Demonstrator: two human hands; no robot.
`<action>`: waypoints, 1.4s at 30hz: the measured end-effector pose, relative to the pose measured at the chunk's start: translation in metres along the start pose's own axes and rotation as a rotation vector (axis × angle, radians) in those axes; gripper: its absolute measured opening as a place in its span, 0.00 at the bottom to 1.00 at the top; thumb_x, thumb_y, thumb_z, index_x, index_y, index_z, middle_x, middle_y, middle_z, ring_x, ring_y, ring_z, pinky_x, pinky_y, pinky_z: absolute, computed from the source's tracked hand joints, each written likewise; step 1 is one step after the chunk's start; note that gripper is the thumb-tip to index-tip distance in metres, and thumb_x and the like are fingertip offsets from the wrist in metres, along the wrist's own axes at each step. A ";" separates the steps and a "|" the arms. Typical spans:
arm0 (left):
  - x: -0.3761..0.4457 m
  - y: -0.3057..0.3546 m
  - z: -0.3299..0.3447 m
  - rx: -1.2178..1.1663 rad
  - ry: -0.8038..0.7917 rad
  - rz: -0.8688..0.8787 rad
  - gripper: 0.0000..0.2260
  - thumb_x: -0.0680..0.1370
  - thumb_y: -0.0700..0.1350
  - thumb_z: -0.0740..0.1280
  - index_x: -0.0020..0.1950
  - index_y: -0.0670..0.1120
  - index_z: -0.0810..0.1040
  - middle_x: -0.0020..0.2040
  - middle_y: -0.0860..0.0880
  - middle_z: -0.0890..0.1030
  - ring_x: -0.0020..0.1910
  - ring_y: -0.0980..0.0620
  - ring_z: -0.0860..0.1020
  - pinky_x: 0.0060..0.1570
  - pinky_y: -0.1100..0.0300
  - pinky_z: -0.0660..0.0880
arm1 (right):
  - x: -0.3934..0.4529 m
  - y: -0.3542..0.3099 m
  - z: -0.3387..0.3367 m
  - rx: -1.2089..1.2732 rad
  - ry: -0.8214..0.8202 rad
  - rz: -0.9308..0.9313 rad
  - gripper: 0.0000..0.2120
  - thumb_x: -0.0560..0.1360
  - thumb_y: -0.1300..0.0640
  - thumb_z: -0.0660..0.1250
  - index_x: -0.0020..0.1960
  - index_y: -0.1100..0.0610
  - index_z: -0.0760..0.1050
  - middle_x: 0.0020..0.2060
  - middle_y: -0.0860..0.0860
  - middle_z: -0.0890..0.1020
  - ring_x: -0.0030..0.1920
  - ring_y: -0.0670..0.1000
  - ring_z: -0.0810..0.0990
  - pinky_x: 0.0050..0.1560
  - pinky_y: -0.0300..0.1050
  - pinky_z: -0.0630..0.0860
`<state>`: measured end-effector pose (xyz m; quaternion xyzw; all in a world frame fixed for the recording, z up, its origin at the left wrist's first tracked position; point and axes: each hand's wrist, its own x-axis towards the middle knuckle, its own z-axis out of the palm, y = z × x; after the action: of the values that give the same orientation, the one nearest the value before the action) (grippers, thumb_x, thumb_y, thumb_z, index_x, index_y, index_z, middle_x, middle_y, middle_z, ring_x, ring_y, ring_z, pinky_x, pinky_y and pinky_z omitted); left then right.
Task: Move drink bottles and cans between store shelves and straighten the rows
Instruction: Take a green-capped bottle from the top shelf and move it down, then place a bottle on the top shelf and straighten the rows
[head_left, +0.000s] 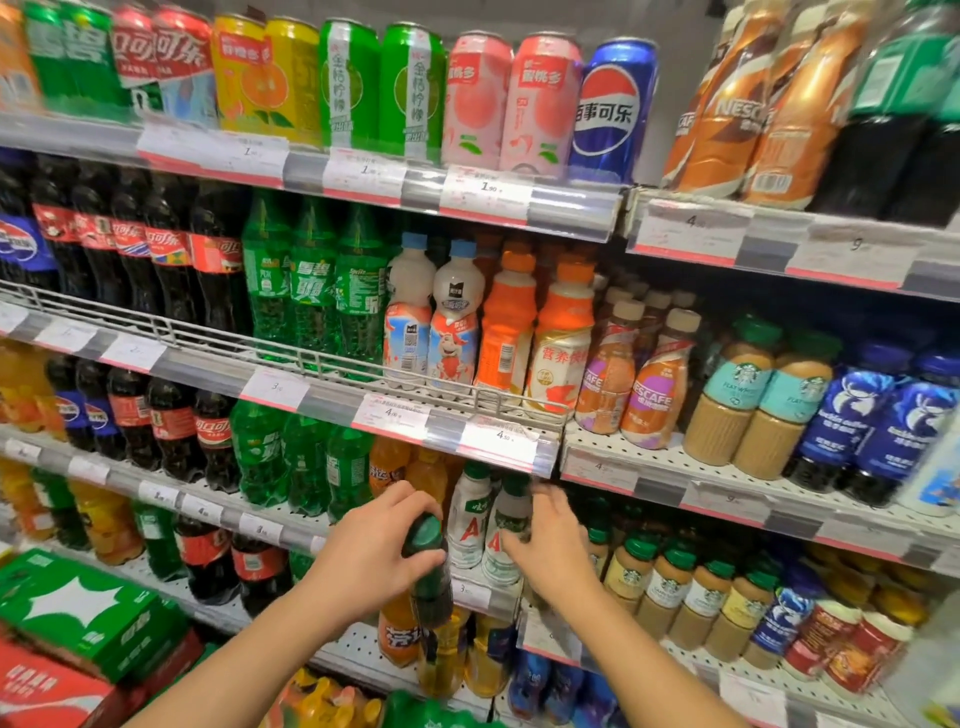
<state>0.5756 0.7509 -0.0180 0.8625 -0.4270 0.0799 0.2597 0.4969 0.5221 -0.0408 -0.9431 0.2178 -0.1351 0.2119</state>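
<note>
In front of the third shelf (470, 590), my left hand (374, 551) pinches a green bottle (428, 569) by its slick neck, full and probably heavy, while my right hand (553, 540), fingers loose, touches a white bottle (506, 540).

Left hand (376, 548): arm extended forward, fingers and thumb curled in a grip. Right hand (553, 540): extended, fingers spread, blurred.

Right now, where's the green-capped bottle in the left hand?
Head view, lower centre: the left hand grips the green-capped bottle just left of the white bottles.
</note>
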 end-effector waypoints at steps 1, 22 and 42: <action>0.004 0.004 0.000 0.004 -0.005 -0.003 0.17 0.75 0.62 0.70 0.61 0.59 0.73 0.53 0.62 0.71 0.47 0.59 0.74 0.46 0.62 0.75 | -0.010 0.002 -0.005 0.081 -0.028 -0.041 0.28 0.77 0.44 0.70 0.75 0.49 0.68 0.70 0.47 0.72 0.60 0.46 0.80 0.62 0.47 0.79; 0.082 0.186 -0.032 -0.300 0.003 0.254 0.18 0.77 0.61 0.69 0.65 0.57 0.80 0.55 0.61 0.82 0.54 0.65 0.79 0.55 0.62 0.78 | -0.089 0.063 -0.132 0.394 0.119 -0.119 0.31 0.64 0.35 0.75 0.64 0.37 0.70 0.49 0.39 0.84 0.50 0.42 0.82 0.54 0.47 0.81; 0.186 0.302 -0.085 0.332 0.463 0.425 0.27 0.76 0.50 0.69 0.75 0.47 0.71 0.77 0.43 0.68 0.75 0.39 0.65 0.71 0.41 0.68 | -0.080 0.096 -0.362 1.074 0.339 -0.298 0.24 0.74 0.60 0.74 0.68 0.58 0.73 0.59 0.57 0.86 0.61 0.57 0.84 0.61 0.50 0.81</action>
<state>0.4640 0.5144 0.2363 0.7440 -0.5079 0.3935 0.1836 0.2674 0.3583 0.2186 -0.6891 0.0145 -0.4039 0.6014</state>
